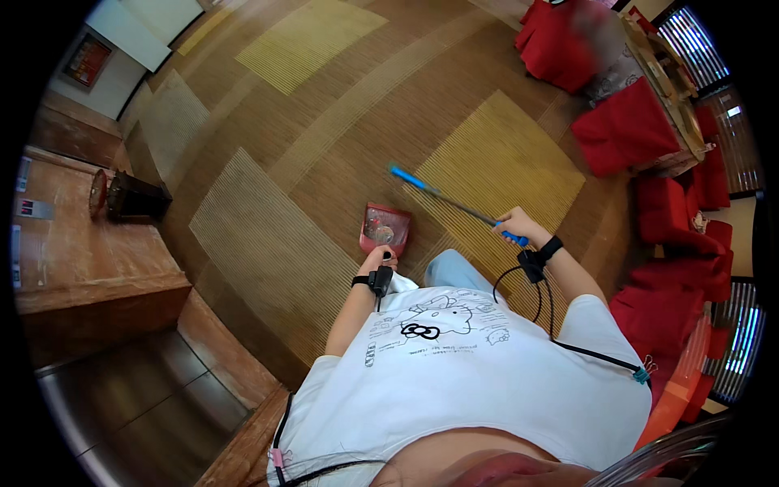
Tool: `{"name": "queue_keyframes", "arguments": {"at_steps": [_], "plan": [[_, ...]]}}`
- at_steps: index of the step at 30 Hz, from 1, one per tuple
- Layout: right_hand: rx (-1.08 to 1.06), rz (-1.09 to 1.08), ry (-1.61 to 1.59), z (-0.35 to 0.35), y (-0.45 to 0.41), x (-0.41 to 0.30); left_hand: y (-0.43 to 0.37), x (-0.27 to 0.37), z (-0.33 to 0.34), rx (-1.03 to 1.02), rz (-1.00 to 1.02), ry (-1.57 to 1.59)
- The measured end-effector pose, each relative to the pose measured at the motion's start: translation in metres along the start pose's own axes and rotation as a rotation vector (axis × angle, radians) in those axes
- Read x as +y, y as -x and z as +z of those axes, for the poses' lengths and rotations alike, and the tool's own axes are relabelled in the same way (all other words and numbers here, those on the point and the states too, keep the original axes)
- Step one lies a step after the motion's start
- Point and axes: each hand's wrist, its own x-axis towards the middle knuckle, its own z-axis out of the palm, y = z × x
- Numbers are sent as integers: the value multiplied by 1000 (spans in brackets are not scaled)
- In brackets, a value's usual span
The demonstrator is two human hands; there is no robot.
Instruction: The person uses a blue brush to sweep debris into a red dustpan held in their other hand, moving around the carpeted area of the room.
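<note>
My left hand [378,260] is closed around the handle of a red dustpan [386,226], which is out in front of me above or on the carpet; I cannot tell which. Some clear and whitish litter lies in its pan. In my right hand [518,225] is the blue grip of a long thin stick tool [465,210] with a blue far end, pointing forward and to the left. Its far end is slightly blurred, so its exact kind is unclear. Something white, perhaps a cloth, shows beside my left wrist.
Patterned brown and yellow carpet [341,115] spreads ahead. On the left are a dark bin [139,198], a marble wall [91,243] and metal doors [152,395]. Along the right stand red-covered chairs [627,128] and a table [663,73], with a person near the top right.
</note>
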Motion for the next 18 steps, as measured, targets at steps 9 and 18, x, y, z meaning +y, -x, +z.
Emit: {"name": "queue_keyframes", "arguments": {"at_steps": [9, 18], "plan": [[64, -4, -107, -64, -76, -62, -32, 111, 48, -98, 88, 85], [-4, 51, -136, -155, -152, -114, -91, 229, 112, -61, 131, 129]]}}
